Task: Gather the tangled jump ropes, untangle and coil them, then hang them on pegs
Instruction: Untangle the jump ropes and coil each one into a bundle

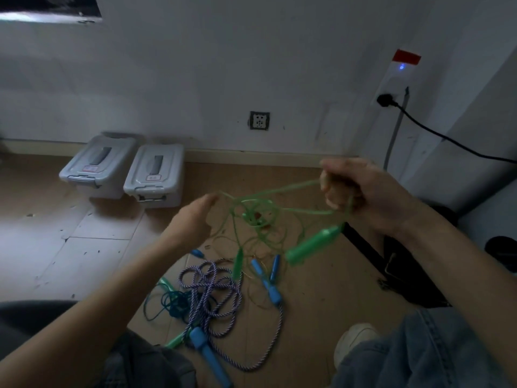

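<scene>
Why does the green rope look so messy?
The green rope is knotted into a snarl of loops between the left hand and right hand, one green handle dangling. More ropes lie heaped on the floor.

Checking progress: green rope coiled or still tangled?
Still tangled: the green rope hangs knotted between left hand and right hand.
</scene>
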